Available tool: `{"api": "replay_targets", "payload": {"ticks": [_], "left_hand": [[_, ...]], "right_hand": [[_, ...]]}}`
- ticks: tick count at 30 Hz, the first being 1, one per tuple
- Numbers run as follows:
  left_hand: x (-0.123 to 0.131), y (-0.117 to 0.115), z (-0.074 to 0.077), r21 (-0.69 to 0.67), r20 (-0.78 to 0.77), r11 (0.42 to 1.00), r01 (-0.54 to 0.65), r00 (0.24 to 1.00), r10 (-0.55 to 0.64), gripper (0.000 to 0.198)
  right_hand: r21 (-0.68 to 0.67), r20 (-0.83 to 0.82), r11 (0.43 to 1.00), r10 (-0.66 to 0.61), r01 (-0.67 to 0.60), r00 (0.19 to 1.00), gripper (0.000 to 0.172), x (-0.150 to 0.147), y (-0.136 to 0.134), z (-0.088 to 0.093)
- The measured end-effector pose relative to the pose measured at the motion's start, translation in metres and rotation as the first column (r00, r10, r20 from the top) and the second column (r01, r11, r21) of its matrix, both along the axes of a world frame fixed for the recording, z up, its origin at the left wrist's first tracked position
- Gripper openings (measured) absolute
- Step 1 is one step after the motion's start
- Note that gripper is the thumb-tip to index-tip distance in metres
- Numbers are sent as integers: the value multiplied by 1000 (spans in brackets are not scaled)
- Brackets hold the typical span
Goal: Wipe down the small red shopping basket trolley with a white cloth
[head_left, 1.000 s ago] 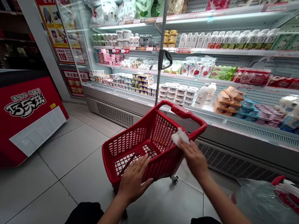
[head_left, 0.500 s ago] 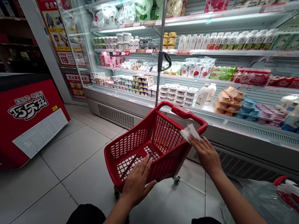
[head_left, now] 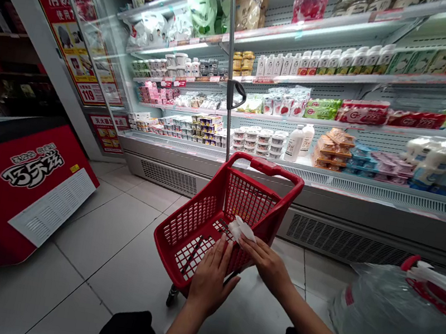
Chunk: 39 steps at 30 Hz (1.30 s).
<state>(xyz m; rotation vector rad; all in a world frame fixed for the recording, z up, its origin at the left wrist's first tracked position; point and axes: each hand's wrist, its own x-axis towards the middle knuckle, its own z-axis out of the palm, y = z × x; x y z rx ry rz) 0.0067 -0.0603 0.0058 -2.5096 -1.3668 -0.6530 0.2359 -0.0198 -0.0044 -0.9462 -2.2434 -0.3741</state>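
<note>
A red plastic shopping cart (head_left: 198,217) with lattice sides stands on the floor right before me. My left hand (head_left: 210,278) rests on the cart's near side rim, its fingers stretched out and holding nothing. Just right of it, my right hand (head_left: 266,263) presses a crumpled white tissue (head_left: 241,228) over the same rim. The tissue sticks out past the fingertips toward the cart's inside. The cart's push handle (head_left: 267,167) is at the far end, apart from both hands.
A refrigerated display case (head_left: 158,146) full of dairy goods runs behind the cart. At left stands a red chest freezer (head_left: 56,174). A large clear plastic water bottle (head_left: 385,317) with a red cap is by my right arm, on the tiled floor (head_left: 111,228).
My right hand has slid the tissue along the cart's side rim, from near the handle end toward me, close to my left hand. The left hand stays on the rim.
</note>
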Motion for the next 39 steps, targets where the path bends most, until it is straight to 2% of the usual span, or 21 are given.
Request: {"api": "replay_targets", "payload": {"ticks": [2, 4, 6, 8, 10, 13, 17, 23, 25, 27, 29, 31, 34, 36, 39], "left_hand": [[0, -1, 0, -3, -6, 1000, -1, 1000, 1, 85], [-1, -2, 0, -3, -13, 1000, -4, 1000, 4, 86], [0, -3, 0, 4, -15, 1000, -7, 1000, 7, 85], [1, -3, -1, 17, -12, 1000, -11, 1000, 11, 84], [2, -2, -2, 29, -11, 999, -19, 1000, 19, 83], [5, 0, -3, 33, -16, 999, -22, 1000, 23, 84], [8, 2, -2, 27, -1, 1000, -14, 1000, 14, 86], [8, -4, 5, -9, 92, 1000, 8, 996, -7, 87], [4, -8, 11, -50, 115, 998, 48, 993, -42, 87], [-5, -13, 18, -97, 116, 991, 87, 990, -75, 86], [-19, -15, 24, -129, 84, 986, 102, 992, -92, 83], [-35, -16, 26, -135, 32, 986, 94, 995, -90, 78], [-55, -14, 19, -111, -25, 992, 63, 997, -67, 70], [-60, -12, 13, -93, -38, 995, 39, 998, -43, 66], [-53, -9, 7, -83, -37, 996, 21, 999, -24, 65]], "right_hand": [[27, -39, 998, -52, 53, 998, 72, 24, 14, 10], [47, -129, 978, -195, 203, 972, 70, 56, 36, 24], [49, -209, 932, -342, 359, 916, 66, 89, 58, 36], [60, -218, 905, -401, 422, 890, 66, 113, 75, 44], [74, -177, 910, -391, 408, 903, 68, 121, 80, 42], [80, -91, 950, -296, 303, 951, 70, 103, 69, 28], [27, -33, 991, -133, 134, 991, 69, 47, 40, 11], [-56, -18, 993, 101, -102, 995, 56, -33, -3, 2], [-81, -33, 983, 161, -163, 986, 53, -46, -13, -1], [-104, -72, 978, 173, -180, 982, 51, -43, -15, 1], [-119, -152, 985, 110, -129, 982, 53, -23, -7, 6], [-122, -281, 992, -34, -1, 959, 53, 10, 8, 13], [-107, -525, 948, -309, 298, 793, 50, 62, 37, 15], [-113, -562, 915, -381, 388, 734, 50, 80, 53, 7], [-99, -579, 906, -390, 412, 717, 50, 75, 66, -15]]}}
